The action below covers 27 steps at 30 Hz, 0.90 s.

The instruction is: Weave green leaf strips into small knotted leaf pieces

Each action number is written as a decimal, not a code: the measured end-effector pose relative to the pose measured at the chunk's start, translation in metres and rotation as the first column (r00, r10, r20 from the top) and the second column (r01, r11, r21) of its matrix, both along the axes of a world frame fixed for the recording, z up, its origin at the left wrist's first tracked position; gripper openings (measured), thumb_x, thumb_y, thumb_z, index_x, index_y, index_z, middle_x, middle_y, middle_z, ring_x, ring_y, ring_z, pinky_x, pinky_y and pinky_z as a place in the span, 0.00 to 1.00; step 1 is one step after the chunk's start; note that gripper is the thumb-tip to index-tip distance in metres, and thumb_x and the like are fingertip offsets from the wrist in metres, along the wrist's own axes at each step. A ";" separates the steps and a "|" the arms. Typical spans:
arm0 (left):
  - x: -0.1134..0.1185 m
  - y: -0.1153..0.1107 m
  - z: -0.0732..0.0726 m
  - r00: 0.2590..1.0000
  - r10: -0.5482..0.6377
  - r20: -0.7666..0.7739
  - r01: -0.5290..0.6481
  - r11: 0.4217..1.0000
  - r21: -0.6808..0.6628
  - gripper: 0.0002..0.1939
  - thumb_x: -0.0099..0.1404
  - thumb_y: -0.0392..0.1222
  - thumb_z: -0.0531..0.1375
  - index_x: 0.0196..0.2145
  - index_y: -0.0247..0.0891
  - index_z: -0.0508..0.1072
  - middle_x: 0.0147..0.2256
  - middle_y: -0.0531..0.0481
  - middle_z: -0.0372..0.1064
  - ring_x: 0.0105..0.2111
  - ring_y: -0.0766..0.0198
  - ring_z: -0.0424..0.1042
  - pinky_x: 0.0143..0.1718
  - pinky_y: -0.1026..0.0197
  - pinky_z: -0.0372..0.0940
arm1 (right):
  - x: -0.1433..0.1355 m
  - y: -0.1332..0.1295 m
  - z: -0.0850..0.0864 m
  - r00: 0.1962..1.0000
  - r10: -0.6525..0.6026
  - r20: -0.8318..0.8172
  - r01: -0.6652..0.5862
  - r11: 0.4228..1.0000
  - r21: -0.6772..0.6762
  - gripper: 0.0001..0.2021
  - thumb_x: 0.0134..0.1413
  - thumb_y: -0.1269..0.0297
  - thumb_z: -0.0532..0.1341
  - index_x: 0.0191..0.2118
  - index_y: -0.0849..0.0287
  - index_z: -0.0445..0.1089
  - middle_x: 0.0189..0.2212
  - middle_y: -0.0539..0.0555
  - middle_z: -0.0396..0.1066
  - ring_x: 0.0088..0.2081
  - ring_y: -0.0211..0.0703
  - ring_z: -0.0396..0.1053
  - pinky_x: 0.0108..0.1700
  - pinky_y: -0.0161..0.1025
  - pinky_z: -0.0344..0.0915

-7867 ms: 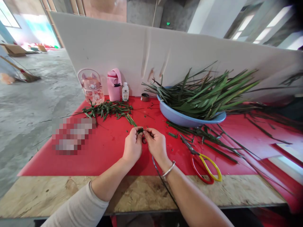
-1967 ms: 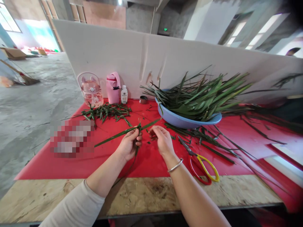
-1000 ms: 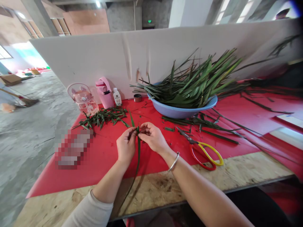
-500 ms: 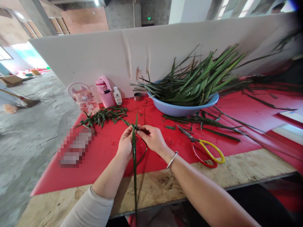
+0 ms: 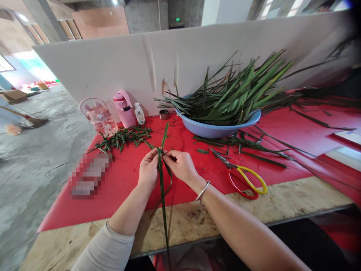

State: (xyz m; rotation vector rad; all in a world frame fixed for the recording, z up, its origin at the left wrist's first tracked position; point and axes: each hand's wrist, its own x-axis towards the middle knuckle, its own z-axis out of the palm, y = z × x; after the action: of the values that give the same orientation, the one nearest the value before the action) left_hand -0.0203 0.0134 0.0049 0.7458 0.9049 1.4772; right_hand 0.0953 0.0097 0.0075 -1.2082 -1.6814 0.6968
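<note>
1. The left hand [image 5: 148,171] and the right hand [image 5: 180,165] meet fingertip to fingertip over the red mat [image 5: 124,188], both pinching the same long green leaf [image 5: 163,195] at its folded part.
2. One end of the leaf points away toward the far side of the table, and the long end hangs down toward the person, crossing the near table edge [image 5: 197,226].
3. Both wrists are held low above the mat, with the forearms coming in from the near edge. The left arm wears a light sleeve [image 5: 105,250]; the right wrist carries a silver bracelet [image 5: 202,191].
4. Right of the hands lie scissors [image 5: 241,177] with red and yellow handles, blades pointing far and left.
5. Beyond them stands a blue basin [image 5: 214,130] heaped with long leaves [image 5: 239,94], with loose leaves scattered beside it.
6. To the far left lies a pile of cut leaf pieces [image 5: 124,136], and behind it a clear jug [image 5: 98,116], a pink bottle [image 5: 124,109] and a small white bottle [image 5: 138,113] against the white board [image 5: 113,71].
</note>
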 end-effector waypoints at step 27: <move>-0.004 -0.005 -0.017 0.615 0.281 -0.737 -0.077 0.951 0.298 0.15 0.62 0.42 0.53 0.44 0.37 0.71 0.38 0.46 0.74 0.36 0.63 0.72 0.39 0.61 0.66 | -0.007 0.009 -0.009 0.874 0.026 -0.485 -0.148 0.965 -0.215 0.07 0.44 0.67 0.59 0.33 0.59 0.63 0.21 0.46 0.65 0.25 0.35 0.66 0.29 0.32 0.63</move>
State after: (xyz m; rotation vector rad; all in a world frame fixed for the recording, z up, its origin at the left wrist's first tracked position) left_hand -0.0244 0.0088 -0.0120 1.5934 1.5017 1.4477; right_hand 0.0880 0.0189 -0.0018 -1.0171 -1.2599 1.1864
